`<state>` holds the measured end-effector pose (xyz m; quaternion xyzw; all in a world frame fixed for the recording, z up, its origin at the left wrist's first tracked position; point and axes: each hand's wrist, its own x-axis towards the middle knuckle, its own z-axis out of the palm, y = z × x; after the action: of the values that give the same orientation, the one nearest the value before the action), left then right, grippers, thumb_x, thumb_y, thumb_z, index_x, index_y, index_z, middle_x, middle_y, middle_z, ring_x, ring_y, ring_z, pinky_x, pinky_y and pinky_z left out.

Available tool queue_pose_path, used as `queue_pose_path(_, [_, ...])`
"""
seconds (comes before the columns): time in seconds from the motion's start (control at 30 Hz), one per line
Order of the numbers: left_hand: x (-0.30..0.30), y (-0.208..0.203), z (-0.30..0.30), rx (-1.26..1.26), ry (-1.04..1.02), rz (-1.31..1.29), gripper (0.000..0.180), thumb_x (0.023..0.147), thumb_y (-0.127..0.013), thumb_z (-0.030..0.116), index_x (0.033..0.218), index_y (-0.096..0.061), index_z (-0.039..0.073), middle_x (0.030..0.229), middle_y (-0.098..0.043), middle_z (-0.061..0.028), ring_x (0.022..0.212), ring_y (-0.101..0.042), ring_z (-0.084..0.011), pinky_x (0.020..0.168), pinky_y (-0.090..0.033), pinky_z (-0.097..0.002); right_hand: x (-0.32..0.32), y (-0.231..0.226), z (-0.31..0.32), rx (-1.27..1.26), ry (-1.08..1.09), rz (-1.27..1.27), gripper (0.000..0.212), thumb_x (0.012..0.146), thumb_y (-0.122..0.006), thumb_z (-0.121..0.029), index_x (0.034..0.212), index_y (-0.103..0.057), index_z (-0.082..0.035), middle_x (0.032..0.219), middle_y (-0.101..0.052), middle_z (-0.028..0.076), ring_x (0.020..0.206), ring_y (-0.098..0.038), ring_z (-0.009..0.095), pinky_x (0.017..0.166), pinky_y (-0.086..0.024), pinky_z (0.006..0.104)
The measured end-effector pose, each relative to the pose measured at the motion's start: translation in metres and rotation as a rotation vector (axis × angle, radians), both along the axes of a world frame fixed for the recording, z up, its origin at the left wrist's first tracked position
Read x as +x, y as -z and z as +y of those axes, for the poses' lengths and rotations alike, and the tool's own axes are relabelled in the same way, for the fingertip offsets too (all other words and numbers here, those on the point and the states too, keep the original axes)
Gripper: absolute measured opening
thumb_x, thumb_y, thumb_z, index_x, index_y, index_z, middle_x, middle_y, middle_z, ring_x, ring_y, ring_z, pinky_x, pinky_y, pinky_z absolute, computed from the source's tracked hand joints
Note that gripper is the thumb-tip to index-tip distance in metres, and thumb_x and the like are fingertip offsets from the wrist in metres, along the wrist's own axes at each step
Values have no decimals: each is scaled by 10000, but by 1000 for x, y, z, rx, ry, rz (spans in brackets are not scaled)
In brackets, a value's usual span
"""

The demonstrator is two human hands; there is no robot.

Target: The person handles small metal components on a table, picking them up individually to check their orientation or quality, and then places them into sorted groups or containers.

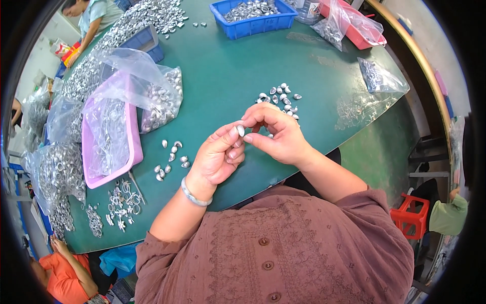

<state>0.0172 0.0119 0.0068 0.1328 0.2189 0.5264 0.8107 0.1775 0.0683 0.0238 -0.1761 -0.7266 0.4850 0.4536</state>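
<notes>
In front of my chest, my left hand [220, 154] pinches a small silvery shell-shaped metal piece [241, 130] between thumb and forefinger, its other fingers curled in. My right hand [281, 134] meets it from the other side, with bent forefinger and thumb closed in at the edge of the same piece. Just beyond the right hand lies a loose group of similar shell-shaped pieces [282, 93], partly hidden by the fingers. A smaller group of such pieces [171, 157] rests on the green table [238, 66] to the left of my left hand.
A pink basket [135, 137] with plastic bags stands at left, beside small ring-like parts [124, 200]. Farther back are a large heap of metal pieces [147, 20], a blue tray [253, 26] and a red tray [364, 43]. Other people sit at the left edges; a red stool [411, 215] stands right.
</notes>
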Motion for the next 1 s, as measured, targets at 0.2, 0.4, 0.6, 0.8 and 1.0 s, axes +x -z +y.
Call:
queue_pose_path(0.2, [-1,1,1,38,40,-28,213,844,-568,176,1030,-594,77,684,-491,27,534,-387,-49,463,-314,-163,-1,-1,-1,32,40,-32,195,690,-636,28,860,-564,-37,904,-542,63,772,-523,147,650,-444,255])
queue_pose_path(0.4, [-2,3,1,60,51,-47,212,848,-559,165,1038,-593,77,690,-486,27,541,-391,-53,467,-315,-164,-1,-7,-1,121,61,-70,217,677,-638,40,863,-560,-41,898,-539,67,765,-524,152,648,-442,258])
queue_pose_path(0.6, [-2,2,1,41,35,-58,200,849,-557,160,1029,-592,81,691,-486,24,539,-389,-57,465,-314,-167,-1,-10,-1,159,80,-84,224,676,-637,44,866,-561,-45,895,-538,69,760,-523,150,646,-441,257])
queue_pose_path(0.8, [0,3,0,11,-8,-53,169,848,-560,162,1002,-592,101,692,-490,20,529,-386,-57,462,-312,-169,-3,-6,0,152,79,-86,218,686,-642,32,875,-568,-46,904,-543,68,766,-524,146,647,-442,252])
queue_pose_path(1.0, [-1,2,0,-2,-26,-43,167,845,-566,163,999,-591,103,692,-492,20,528,-388,-56,462,-314,-169,-4,-5,2,131,62,-83,214,692,-644,24,881,-574,-47,915,-547,65,770,-525,140,648,-442,249])
